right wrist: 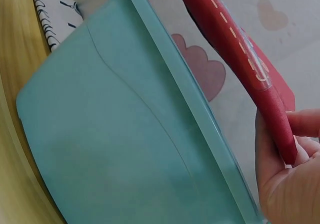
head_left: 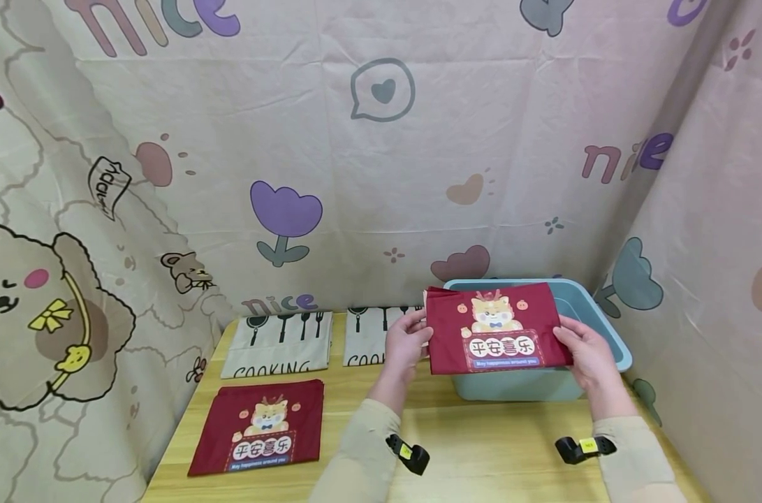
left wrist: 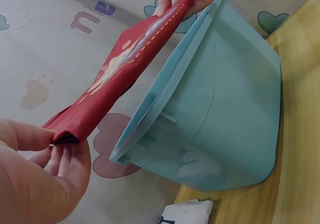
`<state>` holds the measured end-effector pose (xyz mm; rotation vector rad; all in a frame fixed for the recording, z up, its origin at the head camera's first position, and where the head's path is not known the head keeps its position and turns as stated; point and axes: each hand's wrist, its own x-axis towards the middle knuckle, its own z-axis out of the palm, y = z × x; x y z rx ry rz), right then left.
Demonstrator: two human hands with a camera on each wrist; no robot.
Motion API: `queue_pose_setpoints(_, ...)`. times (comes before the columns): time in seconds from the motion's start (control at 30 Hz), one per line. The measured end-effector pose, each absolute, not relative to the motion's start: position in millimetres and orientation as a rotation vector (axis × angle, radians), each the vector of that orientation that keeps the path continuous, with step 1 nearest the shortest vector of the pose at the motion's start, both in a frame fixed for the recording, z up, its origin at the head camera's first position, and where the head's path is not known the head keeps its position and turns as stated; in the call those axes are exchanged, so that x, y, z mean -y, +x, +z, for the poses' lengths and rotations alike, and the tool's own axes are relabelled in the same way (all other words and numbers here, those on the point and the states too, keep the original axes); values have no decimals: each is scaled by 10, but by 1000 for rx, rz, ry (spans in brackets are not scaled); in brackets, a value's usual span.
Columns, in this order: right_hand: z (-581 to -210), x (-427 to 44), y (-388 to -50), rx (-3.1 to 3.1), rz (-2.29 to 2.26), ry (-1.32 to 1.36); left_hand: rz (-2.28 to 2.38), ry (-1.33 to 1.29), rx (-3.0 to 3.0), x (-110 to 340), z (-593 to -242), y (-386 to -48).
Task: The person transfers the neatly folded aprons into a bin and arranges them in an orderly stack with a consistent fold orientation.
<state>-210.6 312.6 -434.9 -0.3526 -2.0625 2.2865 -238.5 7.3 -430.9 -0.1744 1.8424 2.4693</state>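
Folded red cloth (head_left: 499,330), cartoon animal (head_left: 495,314) above lettered discs (head_left: 502,347)

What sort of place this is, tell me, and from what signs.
Probably a small, curtained-off indoor work corner: printed fabric hangs behind and on both sides of a wood-grain table, which bears folded cloths and a light-blue bin.
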Motion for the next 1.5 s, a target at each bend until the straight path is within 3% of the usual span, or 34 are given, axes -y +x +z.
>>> queue_pose_setpoints(1.5, -4248, -3783, -2336, 2323, 1968, -453, 2300, -315, -2010, -818, -4070, -2574)
